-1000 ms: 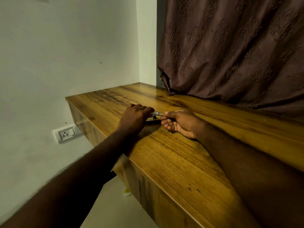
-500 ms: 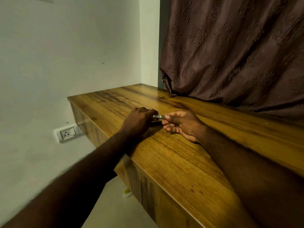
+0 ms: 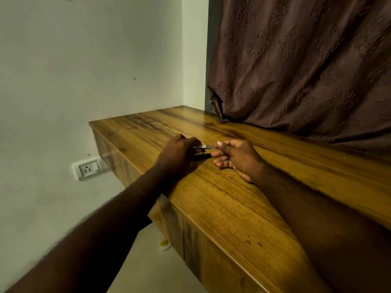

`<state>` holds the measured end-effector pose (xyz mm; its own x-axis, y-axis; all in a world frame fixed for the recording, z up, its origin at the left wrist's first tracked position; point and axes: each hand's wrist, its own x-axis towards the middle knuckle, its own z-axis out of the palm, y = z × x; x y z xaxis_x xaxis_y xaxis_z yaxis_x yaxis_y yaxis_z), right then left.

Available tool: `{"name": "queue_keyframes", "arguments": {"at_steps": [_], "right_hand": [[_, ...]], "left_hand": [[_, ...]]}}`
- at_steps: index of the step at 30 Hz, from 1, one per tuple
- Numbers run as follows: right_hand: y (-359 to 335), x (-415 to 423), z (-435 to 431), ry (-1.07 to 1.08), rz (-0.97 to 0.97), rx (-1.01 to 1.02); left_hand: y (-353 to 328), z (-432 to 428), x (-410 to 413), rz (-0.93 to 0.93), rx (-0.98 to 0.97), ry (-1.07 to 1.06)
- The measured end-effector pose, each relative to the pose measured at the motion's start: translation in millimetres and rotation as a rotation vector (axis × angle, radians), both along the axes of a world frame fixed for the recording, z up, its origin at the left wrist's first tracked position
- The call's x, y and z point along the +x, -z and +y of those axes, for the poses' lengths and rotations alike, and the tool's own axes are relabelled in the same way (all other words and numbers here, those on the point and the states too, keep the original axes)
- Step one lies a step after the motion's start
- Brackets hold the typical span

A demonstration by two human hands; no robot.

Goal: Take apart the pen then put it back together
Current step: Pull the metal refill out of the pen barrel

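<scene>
Most of pen (image 3: 204, 147) hidden by left hand (image 3: 179, 153) & right hand (image 3: 237, 157); parts too small.

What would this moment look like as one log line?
left hand: grips pen | right hand: pinches pen's thin end | place: over wooden desk

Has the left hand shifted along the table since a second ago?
No. The left hand sits at the same spot relative to the left corner of the table, gripping the pen.
</scene>
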<state>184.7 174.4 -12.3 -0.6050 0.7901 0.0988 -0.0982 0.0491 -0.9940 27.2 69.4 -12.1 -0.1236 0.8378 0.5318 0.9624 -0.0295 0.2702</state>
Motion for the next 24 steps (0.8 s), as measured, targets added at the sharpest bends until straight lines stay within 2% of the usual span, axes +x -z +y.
{"name": "queue_keyframes", "arguments": {"at_steps": [7, 24], "right_hand": [[-0.5, 2.0, 0.1, -0.030, -0.008, 0.016], [-3.9, -0.2, -5.4, 0.073, -0.030, 0.049]], "left_hand": [[-0.2, -1.3, 2.1, 0.012, 0.025, -0.023], [-2.1, -3.1, 5.5, 0.017, 0.047, -0.027]]}}
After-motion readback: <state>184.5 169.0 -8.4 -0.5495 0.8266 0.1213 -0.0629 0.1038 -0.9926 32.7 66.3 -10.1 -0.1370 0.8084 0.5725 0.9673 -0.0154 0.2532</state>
